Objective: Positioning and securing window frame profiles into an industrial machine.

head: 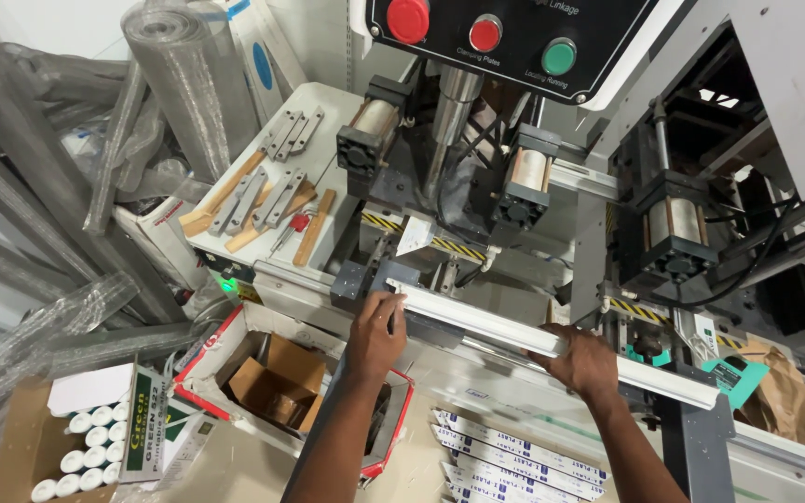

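Observation:
A long white profile bar (505, 328) lies across the bed of a grey pressing machine (458, 196), running from the middle down to the right. My left hand (376, 333) grips its left end, close under the machine's head. My right hand (581, 360) holds the bar farther right, fingers wrapped over its top edge. Both forearms reach up from the bottom of the view.
A black control panel (505, 37) with two red buttons and one green sits above. Metal brackets and wooden sticks (267, 200) lie on a side shelf at left. An open cardboard box (277, 387), a box of white tubes (86, 442), wrapped metal bars (165, 79) and flat white packages (514, 461) stand below.

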